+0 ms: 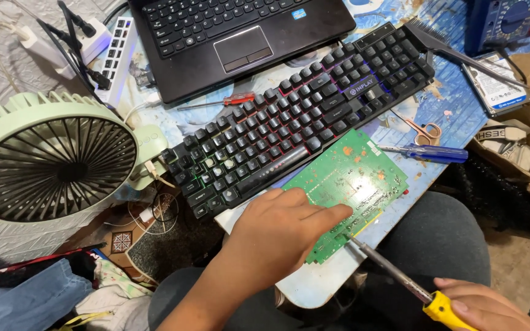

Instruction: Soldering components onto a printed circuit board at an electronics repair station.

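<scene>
Green circuit board (346,187) flat, screwdriver (400,279) tip touching.

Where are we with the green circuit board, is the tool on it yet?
Done: the green circuit board lies bare on the table edge, in front of the keyboard. In hand: the left hand presses the board down; the right hand holds a yellow-handled tool, tip at the board's near edge. Left: cannot tell.

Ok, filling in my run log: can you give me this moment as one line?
left hand: pressing on green circuit board | right hand: holds yellow-handled screwdriver, tip at board's near edge | backlit keyboard behind
</scene>
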